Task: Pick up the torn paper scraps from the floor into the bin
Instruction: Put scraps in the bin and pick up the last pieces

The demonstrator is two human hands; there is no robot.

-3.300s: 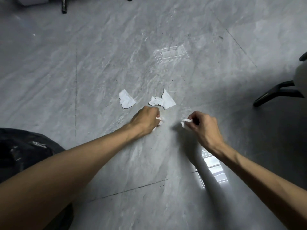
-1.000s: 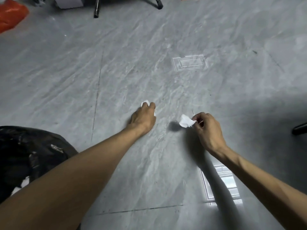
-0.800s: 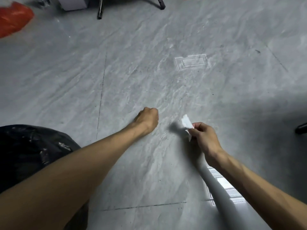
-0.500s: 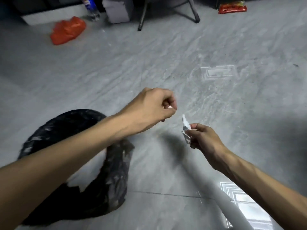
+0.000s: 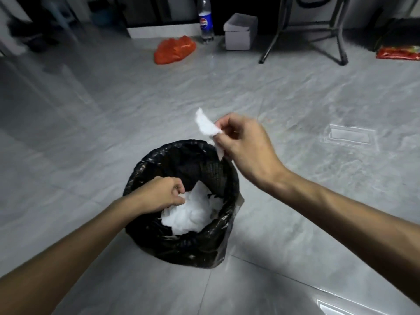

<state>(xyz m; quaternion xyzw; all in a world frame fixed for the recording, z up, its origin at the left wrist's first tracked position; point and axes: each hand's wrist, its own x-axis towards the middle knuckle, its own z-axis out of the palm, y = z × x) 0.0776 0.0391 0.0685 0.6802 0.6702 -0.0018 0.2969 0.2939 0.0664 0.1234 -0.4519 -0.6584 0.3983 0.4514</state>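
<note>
A: How far along can the job be judged to be?

B: Well advanced, it would seem; a heap of white paper (image 5: 193, 212) is already seen lying inside the bin (image 5: 181, 244), which is lined with a black bag; no loose scraps can be made out on the stretch of floor (image 5: 113, 114) that is in view, though what lies outside the frame cannot be told.

A: What is being held, and where?

B: A torn scrap (image 5: 205, 125) is pinched between thumb and fingertips of the right hand (image 5: 244, 146); it is held in the air above the far rim of the bin, not yet inside it; the left hand (image 5: 162, 194) is lowered into the mouth of the bin, its fingers curled just beside the heap; whether anything is gripped in it cannot be told, since white paper is seen right at the fingertips but cannot be separated from the heap.

A: So what is judged to be left?

B: The scrap in the right hand has still to be let go over the opening; anything kept in the left has to be released too; after that the floor would have to be checked for pieces missed; the orange bag (image 5: 175, 50), the bottle (image 5: 205, 21) and the box (image 5: 241, 30) by the far wall are no part of the task.
</note>
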